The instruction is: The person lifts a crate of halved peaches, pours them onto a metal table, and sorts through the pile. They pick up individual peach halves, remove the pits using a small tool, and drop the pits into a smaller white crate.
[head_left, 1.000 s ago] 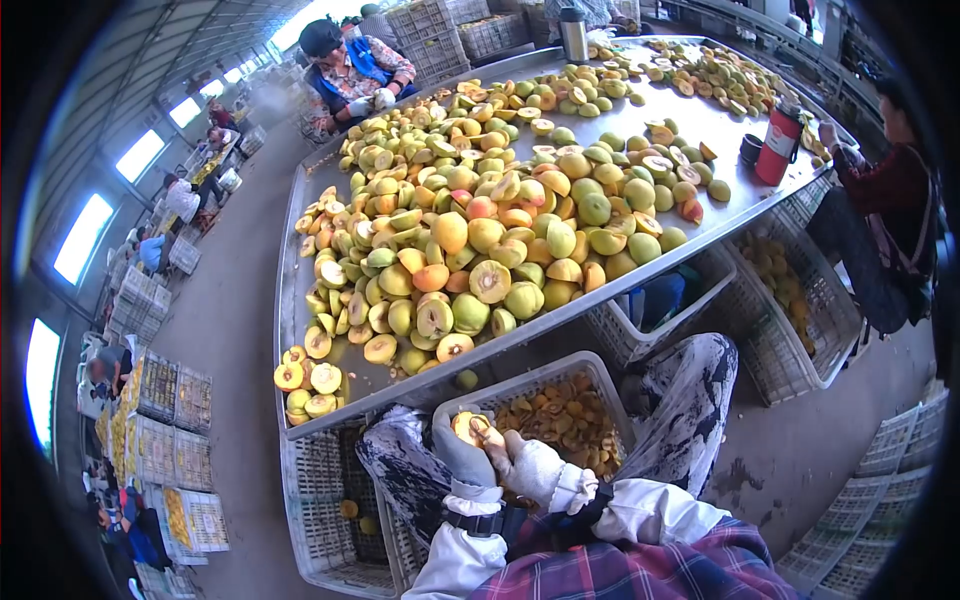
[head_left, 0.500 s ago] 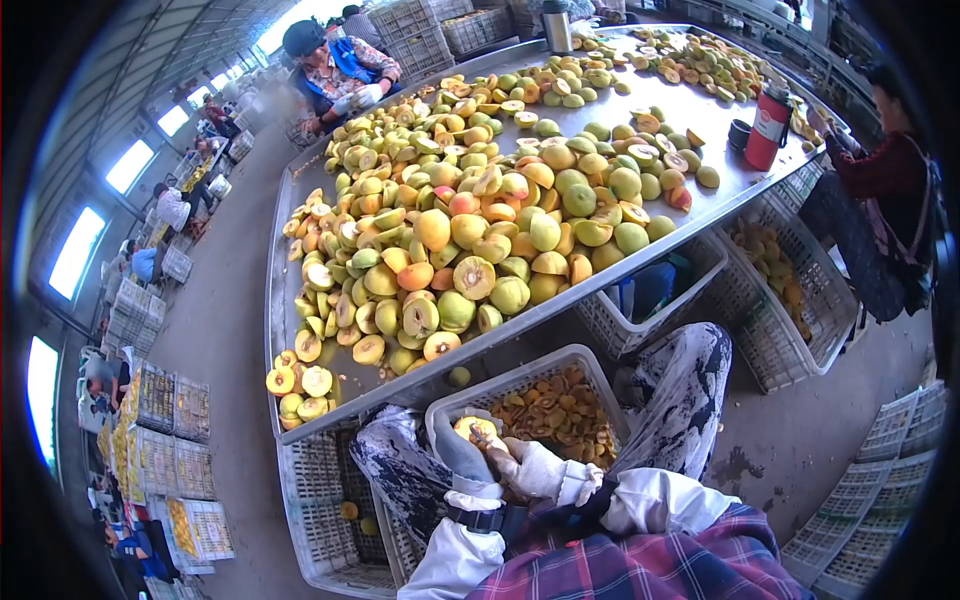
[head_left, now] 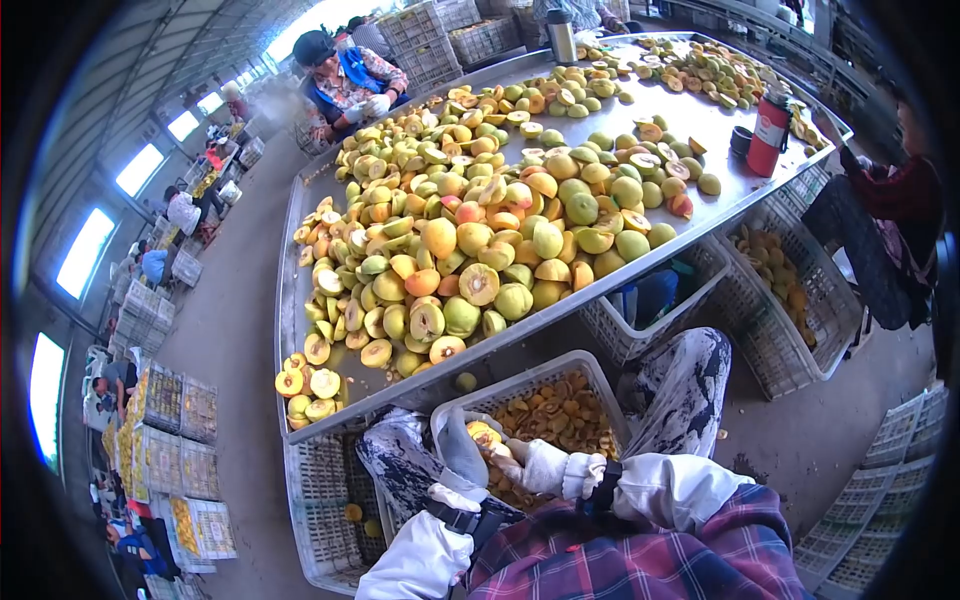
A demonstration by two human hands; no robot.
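My left hand (head_left: 462, 455), in a grey glove, is closed around a yellow-orange peach half (head_left: 482, 433) above a crate on my lap side. My right hand (head_left: 535, 466), in a white glove, is closed with its fingertips against the same fruit; whatever it may hold is hidden. Below both hands, a pale plastic crate (head_left: 440, 412) stands between my knees, with many cut peach pieces (head_left: 560, 410) in it. Ahead of me is a metal table (head_left: 570, 302) bearing a large heap of halved peaches (head_left: 450, 240).
A red thermos (head_left: 768, 135) and a steel flask (head_left: 561, 38) stand on the table. More crates (head_left: 335, 505) sit left and right (head_left: 790, 340) under its edge. One co-worker (head_left: 350, 85) is at the far left side, another (head_left: 890, 210) at the right. Stacked crates (head_left: 180, 430) line the left.
My head view has shifted slightly, so the scene sits a little lower and to the right. My hands stay together at the peach half, and my left forearm has swung outward.
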